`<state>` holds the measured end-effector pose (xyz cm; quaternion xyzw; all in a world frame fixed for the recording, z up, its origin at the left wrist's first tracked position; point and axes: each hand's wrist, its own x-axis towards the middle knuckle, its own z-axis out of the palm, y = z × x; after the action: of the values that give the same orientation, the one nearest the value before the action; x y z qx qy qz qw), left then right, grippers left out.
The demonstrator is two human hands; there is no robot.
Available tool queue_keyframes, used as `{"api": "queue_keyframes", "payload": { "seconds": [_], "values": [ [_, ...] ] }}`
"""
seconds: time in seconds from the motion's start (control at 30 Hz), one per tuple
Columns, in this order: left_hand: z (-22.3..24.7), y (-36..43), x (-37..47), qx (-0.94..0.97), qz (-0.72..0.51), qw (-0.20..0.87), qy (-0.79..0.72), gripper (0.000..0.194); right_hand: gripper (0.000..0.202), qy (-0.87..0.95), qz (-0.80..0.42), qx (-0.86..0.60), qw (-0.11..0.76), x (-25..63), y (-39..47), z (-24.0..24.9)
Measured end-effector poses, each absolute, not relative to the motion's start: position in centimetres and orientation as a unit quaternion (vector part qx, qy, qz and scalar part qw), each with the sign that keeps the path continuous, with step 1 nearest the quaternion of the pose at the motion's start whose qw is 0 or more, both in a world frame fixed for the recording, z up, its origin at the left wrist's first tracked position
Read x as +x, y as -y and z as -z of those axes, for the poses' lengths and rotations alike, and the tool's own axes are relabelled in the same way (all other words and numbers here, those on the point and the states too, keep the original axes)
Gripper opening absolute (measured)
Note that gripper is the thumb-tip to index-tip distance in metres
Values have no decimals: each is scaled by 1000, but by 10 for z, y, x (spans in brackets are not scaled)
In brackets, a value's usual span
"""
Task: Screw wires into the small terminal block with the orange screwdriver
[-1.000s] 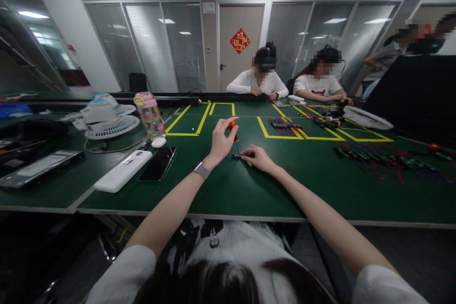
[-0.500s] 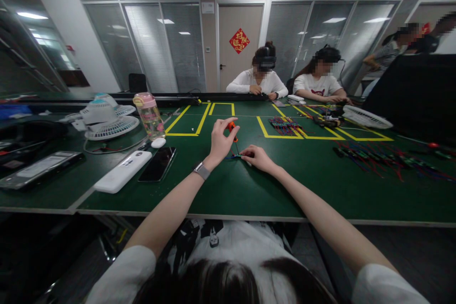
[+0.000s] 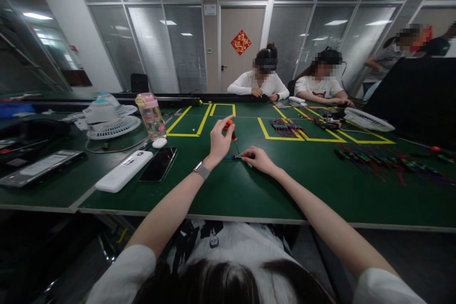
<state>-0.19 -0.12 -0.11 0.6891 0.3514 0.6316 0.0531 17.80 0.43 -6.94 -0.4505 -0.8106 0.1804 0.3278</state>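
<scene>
On the green table (image 3: 249,190), left hand (image 3: 219,141) is gripping an orange screwdriver (image 3: 232,134) upright w/ closed grip, tip on small connector (image 3: 238,156) that right hand (image 3: 257,158) is pinching.

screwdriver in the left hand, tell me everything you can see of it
The screwdriver is small, with an orange handle that looks like plastic and a thin dark shaft. It stands nearly upright, leaning slightly, handle up and tip down. The left hand pinches the handle top between thumb and fingertips. The tip meets a small connector with coloured wires lying on the green table, which the right hand presses down. The tip itself is too small to make out.
</scene>
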Motion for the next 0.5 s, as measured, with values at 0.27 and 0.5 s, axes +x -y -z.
{"api": "queue_keyframes", "payload": {
  "seconds": [0.27,0.5],
  "values": [
    [4,-2,-2,675,-647,75,-348,28,24,803,-186,-449,346,179,-5,72],
    [6,0,2,664,-660,103,-336,28,32,786,-156,-465,377,177,-8,71]
  ]
}}
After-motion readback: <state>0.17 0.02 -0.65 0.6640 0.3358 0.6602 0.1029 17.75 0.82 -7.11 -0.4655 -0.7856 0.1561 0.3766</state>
